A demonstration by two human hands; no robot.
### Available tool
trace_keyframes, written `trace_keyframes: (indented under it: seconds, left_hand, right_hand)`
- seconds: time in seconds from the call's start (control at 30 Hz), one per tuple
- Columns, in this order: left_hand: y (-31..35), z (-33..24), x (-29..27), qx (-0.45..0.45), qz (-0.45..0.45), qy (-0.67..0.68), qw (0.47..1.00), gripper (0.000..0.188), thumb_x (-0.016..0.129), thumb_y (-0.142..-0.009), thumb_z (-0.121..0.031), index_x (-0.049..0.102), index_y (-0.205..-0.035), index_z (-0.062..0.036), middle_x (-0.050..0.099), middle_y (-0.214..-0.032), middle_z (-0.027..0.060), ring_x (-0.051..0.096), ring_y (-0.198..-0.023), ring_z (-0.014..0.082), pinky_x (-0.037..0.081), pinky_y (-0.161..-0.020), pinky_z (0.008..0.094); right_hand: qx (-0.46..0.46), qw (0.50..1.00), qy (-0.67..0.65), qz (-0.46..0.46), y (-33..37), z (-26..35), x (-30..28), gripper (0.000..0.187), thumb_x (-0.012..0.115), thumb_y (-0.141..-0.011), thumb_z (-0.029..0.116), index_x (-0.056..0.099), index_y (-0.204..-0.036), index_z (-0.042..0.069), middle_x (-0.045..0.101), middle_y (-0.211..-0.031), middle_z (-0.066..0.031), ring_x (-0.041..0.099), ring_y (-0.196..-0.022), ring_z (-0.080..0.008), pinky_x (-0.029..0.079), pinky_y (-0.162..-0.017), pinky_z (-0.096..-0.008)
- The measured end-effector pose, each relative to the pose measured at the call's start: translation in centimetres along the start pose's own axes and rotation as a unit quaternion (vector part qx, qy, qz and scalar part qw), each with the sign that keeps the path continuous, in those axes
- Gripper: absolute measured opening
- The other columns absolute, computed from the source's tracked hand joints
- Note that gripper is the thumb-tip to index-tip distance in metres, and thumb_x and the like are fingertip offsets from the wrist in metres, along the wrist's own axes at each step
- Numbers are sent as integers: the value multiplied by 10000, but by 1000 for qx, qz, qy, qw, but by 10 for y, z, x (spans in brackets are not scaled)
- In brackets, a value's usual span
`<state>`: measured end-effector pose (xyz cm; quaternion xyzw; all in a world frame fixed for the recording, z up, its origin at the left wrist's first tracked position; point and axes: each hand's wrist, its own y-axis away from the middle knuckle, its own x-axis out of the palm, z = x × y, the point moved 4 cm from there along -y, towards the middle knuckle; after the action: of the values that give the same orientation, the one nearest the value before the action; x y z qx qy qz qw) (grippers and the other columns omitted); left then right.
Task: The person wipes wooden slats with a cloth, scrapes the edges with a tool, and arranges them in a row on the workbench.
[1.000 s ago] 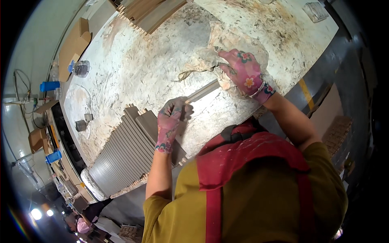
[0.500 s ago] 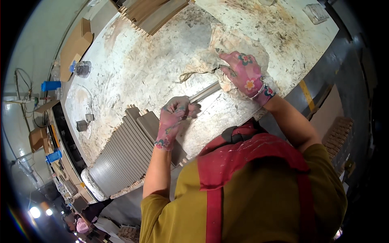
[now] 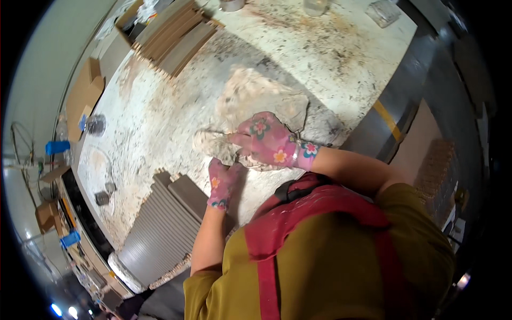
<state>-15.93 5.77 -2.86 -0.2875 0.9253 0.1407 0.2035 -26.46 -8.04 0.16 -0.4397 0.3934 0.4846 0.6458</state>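
Observation:
My right hand [image 3: 266,140], in a pink flowered glove, is closed on a stained, off-white cloth [image 3: 261,95], part of which bunches up on its left side. Right below that bunch, my left hand [image 3: 223,180], in a matching glove, is closed with its fingertips close to the cloth. The slim grey strip that it gripped a moment earlier is now hidden by the cloth and gloves. Beside my left wrist lies a stack of long grey strips [image 3: 162,226], set side by side.
More brown-grey strips [image 3: 173,40] lie at the far left of the stained white table [image 3: 160,122]. A clear jar [image 3: 316,6] and a wrapped packet [image 3: 383,13] stand at the far edge. An open cardboard box [image 3: 85,98] and a clear bottle [image 3: 96,125] are on the left.
My right hand and the cloth have moved left and nearer, up against my left hand. The grey strip between the hands has gone out of sight. The whole view has shifted a little.

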Motion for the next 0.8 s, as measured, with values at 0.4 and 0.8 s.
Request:
trace_keyframes:
  seconds: [0.4,0.8]
  left_hand:
    - [-9,11,-11,-61,-20,135,989,355,576,-812,-15,606,-1166,-25,670,-1032,49,620,-931,125,471,-851,239]
    - [-4,-55,-28,-45,-141,272,951,342,667,-812,-7,586,-1140,40,635,-1043,68,607,-897,131,480,-817,251]
  right_hand:
    - [355,927,109,-50,90,-216,-113,382,579,-864,393,596,-1152,142,604,-1112,-144,589,-1029,-320,458,-885,-409]
    - [315,909,-198,-187,-97,-301,-112,225,590,-853,272,664,-932,74,675,-906,-149,635,-890,-310,488,-799,-378]
